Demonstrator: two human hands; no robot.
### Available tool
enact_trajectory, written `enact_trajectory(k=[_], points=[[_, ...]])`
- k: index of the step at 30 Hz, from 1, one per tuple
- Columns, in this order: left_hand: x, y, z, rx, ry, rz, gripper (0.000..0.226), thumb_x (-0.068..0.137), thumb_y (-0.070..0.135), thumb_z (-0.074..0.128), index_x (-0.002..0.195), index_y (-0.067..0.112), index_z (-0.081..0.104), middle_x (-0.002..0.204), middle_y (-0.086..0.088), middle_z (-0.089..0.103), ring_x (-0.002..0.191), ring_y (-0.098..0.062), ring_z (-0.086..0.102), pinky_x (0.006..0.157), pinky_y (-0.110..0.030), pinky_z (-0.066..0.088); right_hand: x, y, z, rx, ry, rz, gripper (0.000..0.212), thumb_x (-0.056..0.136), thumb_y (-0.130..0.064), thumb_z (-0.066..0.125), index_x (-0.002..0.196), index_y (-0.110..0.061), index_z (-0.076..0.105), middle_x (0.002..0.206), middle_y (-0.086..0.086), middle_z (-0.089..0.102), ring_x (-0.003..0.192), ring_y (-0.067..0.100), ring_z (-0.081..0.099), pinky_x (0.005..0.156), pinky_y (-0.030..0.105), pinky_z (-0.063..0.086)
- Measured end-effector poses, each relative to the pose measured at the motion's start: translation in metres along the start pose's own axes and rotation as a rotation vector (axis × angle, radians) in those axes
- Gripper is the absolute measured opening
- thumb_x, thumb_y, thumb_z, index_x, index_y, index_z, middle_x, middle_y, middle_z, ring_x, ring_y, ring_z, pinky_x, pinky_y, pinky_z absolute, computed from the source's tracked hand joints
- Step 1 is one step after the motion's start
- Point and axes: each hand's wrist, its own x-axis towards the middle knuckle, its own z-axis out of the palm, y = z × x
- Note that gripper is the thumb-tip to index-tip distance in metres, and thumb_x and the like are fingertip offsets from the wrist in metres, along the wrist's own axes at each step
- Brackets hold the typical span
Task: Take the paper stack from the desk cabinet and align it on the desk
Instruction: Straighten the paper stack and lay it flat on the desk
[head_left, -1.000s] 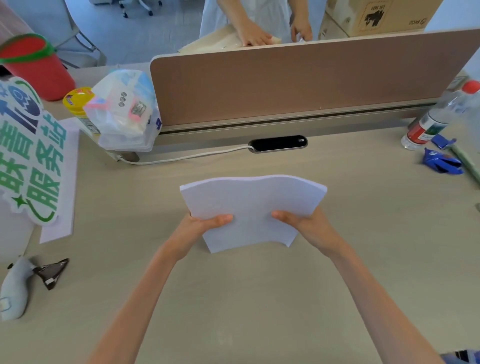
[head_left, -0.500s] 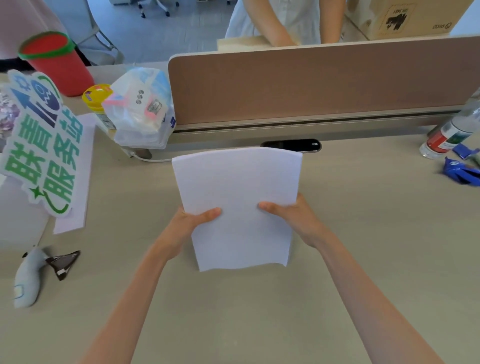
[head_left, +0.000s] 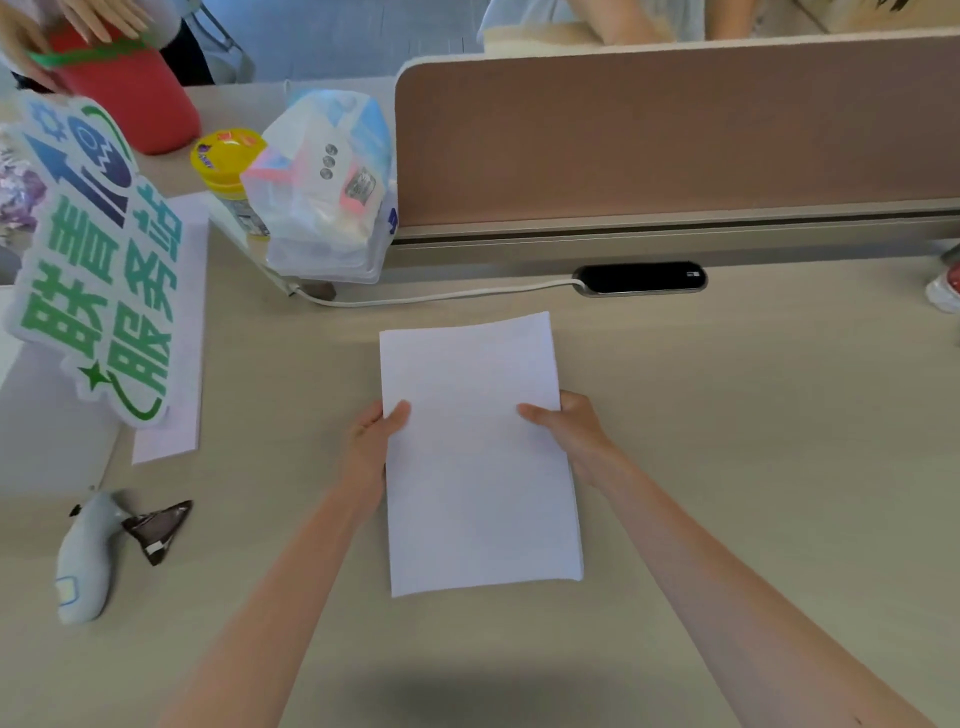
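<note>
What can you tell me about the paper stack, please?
The paper stack is plain white, blank on top, with layered sheet edges showing along its right side and near right corner. It sits in portrait, long axis running away from the person, mid-desk; whether it lies flat or is slightly lifted is unclear. The left hand and right hand grip its long sides, thumbs on top. Its edges look fairly even.

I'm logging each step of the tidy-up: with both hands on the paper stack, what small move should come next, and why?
Probably tap the paper stack edge-down on the desk. The left hand and right hand pinch its long sides, and sheet edges at the near right corner look slightly stepped.
</note>
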Motion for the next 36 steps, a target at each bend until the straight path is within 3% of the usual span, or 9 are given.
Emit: enact_trajectory(k=[3, 6, 9, 13, 16, 18, 21, 23, 36], points=[[0.014, -0.002, -0.005, 0.072, 0.020, 0.017, 0.017, 0.088, 0.018, 0.063, 0.099, 0.008, 0.072, 0.103, -0.009, 0.072, 0.092, -0.027, 0.067, 0.090, -0.043, 0.050, 0.017, 0.006, 0.004, -0.070, 0.061, -0.019, 0.019, 0.087, -0.006, 0.060, 0.104, -0.002, 0.068, 0.095, 0.008, 0.066, 0.079, 0.021, 0.061, 0.062, 0.027, 0.048], [0.027, -0.003, -0.007, 0.148, 0.070, 0.055, 0.015, 0.087, 0.015, 0.064, 0.085, -0.001, 0.065, 0.078, -0.002, 0.071, 0.069, -0.018, 0.064, 0.070, -0.029, 0.050, 0.029, 0.010, 0.009, -0.231, 0.147, -0.063, 0.007, 0.085, -0.006, 0.058, 0.079, -0.005, 0.062, 0.073, 0.005, 0.055, 0.058, 0.013, 0.044, 0.050, 0.026, 0.032], [0.043, -0.004, -0.007, 0.213, 0.143, 0.064, 0.030, 0.087, 0.013, 0.065, 0.060, 0.012, 0.051, 0.050, 0.013, 0.059, 0.045, -0.004, 0.053, 0.048, -0.017, 0.042, 0.038, 0.010, 0.012, -0.391, 0.227, -0.133, 0.030, 0.083, -0.006, 0.060, 0.058, -0.013, 0.045, 0.057, -0.003, 0.044, 0.052, 0.011, 0.037, 0.049, 0.026, 0.028], [0.061, -0.002, -0.007, 0.259, 0.212, 0.099, 0.036, 0.088, 0.016, 0.063, 0.061, 0.016, 0.041, 0.061, 0.001, 0.041, 0.056, -0.014, 0.036, 0.050, -0.021, 0.031, 0.048, 0.004, 0.016, -0.481, 0.268, -0.190, 0.035, 0.084, -0.006, 0.059, 0.055, -0.015, 0.041, 0.054, -0.002, 0.041, 0.051, 0.011, 0.034, 0.049, 0.028, 0.027], [0.071, -0.001, -0.007, 0.271, 0.296, 0.152, 0.013, 0.090, 0.016, 0.059, 0.078, 0.014, 0.053, 0.074, -0.001, 0.055, 0.075, -0.018, 0.051, 0.068, -0.027, 0.041, 0.056, 0.004, 0.020, -0.506, 0.308, -0.209, 0.042, 0.084, -0.005, 0.058, 0.054, -0.016, 0.031, 0.053, -0.004, 0.033, 0.050, 0.013, 0.028, 0.049, 0.028, 0.025], [0.076, -0.002, -0.008, 0.323, 0.333, 0.180, 0.004, 0.089, 0.013, 0.060, 0.086, 0.011, 0.057, 0.079, -0.003, 0.060, 0.082, -0.020, 0.055, 0.075, -0.030, 0.043, 0.061, 0.007, 0.022, -0.558, 0.343, -0.210, 0.031, 0.084, -0.006, 0.057, 0.059, -0.011, 0.039, 0.058, 0.000, 0.039, 0.056, 0.018, 0.033, 0.053, 0.029, 0.029], [0.083, -0.003, -0.010, 0.423, 0.377, 0.203, 0.002, 0.086, 0.011, 0.062, 0.088, 0.010, 0.062, 0.086, -0.006, 0.064, 0.080, -0.019, 0.057, 0.077, -0.031, 0.045, 0.064, 0.012, 0.022, -0.634, 0.384, -0.205, 0.006, 0.084, -0.011, 0.060, 0.082, -0.005, 0.059, 0.084, 0.005, 0.051, 0.074, 0.022, 0.048, 0.065, 0.028, 0.036], [0.084, -0.004, -0.011, 0.481, 0.393, 0.221, 0.006, 0.085, 0.011, 0.063, 0.089, 0.007, 0.065, 0.085, -0.005, 0.065, 0.078, -0.018, 0.058, 0.076, -0.030, 0.046, 0.064, 0.017, 0.021, -0.649, 0.408, -0.215, 0.013, 0.083, -0.012, 0.063, 0.094, -0.006, 0.060, 0.095, 0.003, 0.051, 0.081, 0.020, 0.050, 0.069, 0.029, 0.038], [0.043, -0.021, -0.011, 0.485, 0.434, 0.206, 0.022, 0.085, 0.003, 0.056, 0.106, 0.000, 0.063, 0.100, -0.012, 0.068, 0.087, -0.020, 0.059, 0.080, -0.028, 0.044, 0.031, 0.036, 0.006, -0.445, 0.365, -0.150, 0.027, 0.075, -0.010, 0.073, 0.092, -0.010, 0.052, 0.102, 0.013, 0.062, 0.080, 0.023, 0.058, 0.072, 0.031, 0.047]])
